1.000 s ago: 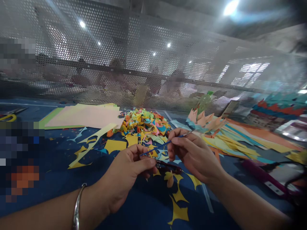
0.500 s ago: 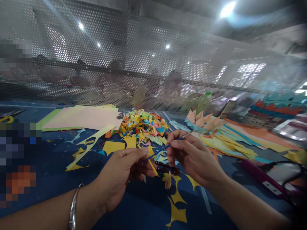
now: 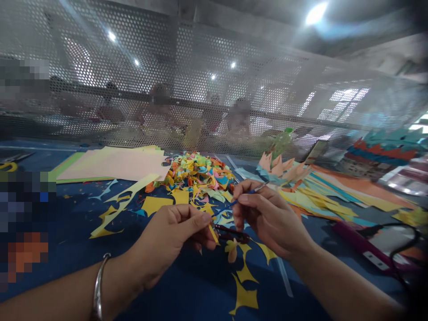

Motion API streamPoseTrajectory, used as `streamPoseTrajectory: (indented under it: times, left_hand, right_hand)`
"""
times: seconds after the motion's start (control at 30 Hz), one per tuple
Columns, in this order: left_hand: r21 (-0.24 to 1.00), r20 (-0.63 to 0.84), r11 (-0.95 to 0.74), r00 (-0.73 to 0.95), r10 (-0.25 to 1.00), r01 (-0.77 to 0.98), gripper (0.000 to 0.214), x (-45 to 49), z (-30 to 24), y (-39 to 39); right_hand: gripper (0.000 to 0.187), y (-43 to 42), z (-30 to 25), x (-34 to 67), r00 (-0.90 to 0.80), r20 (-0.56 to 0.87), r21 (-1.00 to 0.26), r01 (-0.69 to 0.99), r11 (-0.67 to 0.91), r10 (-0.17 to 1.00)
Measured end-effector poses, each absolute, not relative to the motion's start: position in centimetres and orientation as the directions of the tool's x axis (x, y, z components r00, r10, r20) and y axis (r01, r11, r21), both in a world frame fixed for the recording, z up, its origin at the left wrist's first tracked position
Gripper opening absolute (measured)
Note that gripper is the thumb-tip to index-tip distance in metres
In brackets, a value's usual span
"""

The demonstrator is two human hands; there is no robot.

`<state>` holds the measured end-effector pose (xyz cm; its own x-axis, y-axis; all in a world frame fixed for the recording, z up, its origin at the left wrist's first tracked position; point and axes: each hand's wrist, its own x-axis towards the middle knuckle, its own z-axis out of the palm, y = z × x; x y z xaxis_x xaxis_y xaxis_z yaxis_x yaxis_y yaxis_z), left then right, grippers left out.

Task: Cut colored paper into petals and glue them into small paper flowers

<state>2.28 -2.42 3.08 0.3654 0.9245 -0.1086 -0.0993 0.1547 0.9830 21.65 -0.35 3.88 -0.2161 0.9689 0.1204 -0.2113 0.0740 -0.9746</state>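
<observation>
My right hand (image 3: 264,218) pinches a thin blue stick (image 3: 245,196) between thumb and fingers, its tip pointing down-left toward my left hand. My left hand (image 3: 170,236), with a metal bangle at the wrist, pinches a small yellow paper piece (image 3: 213,232) against the stick's lower end. Just below both hands, dark red scissors (image 3: 230,232) lie on the blue table (image 3: 76,249). Yellow paper offcuts (image 3: 245,285) lie in front of me.
A heap of coloured paper scraps (image 3: 197,174) sits behind the hands. Pink and green sheets (image 3: 113,165) lie back left, long coloured paper strips (image 3: 331,196) to the right. A purple tool with a black cable (image 3: 361,245) is at right. A perforated metal screen (image 3: 200,89) closes the back.
My left hand has shifted slightly up and right, bringing the yellow paper piece closer to the stick. The right hand has stayed almost still.
</observation>
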Motion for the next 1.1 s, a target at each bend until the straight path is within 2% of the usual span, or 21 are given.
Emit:
streamPoseTrajectory:
  times: [0.2, 0.37, 0.53, 0.8, 1.1]
  left_hand:
    - [0.992, 0.058, -0.094, 0.347, 0.936, 0.088, 0.028, 2.1, 3.2, -2.1]
    - [0.994, 0.058, -0.089, 0.362, 0.930, 0.069, 0.024, 2.0, 3.6, -1.9]
    - [0.993, 0.083, -0.110, 0.377, 0.922, 0.049, 0.021, 1.8, 3.3, -1.7]
    - [0.998, -0.054, 0.061, 0.429, 0.902, -0.003, 0.020, 1.6, 3.2, -1.4]
    - [0.975, -0.114, 0.182, 0.423, 0.899, -0.125, 0.019, 1.4, 2.5, -1.0]
  right_hand:
    - [0.004, -0.3, 3.8, 21.7, -0.234, 0.136, -0.977, -0.196, 0.090, 0.963]
    - [0.009, -0.4, 3.8, 21.6, -0.261, 0.152, -0.976, -0.195, 0.102, 0.953]
    - [0.023, -0.5, 3.5, 21.7, -0.285, 0.117, -0.991, -0.090, 0.095, 0.951]
    - [0.024, -0.3, 3.5, 22.2, -0.327, 0.057, -0.998, 0.019, 0.067, 0.943]
    - [0.025, -0.2, 3.2, 22.4, -0.357, 0.049, -0.994, 0.077, 0.082, 0.933]
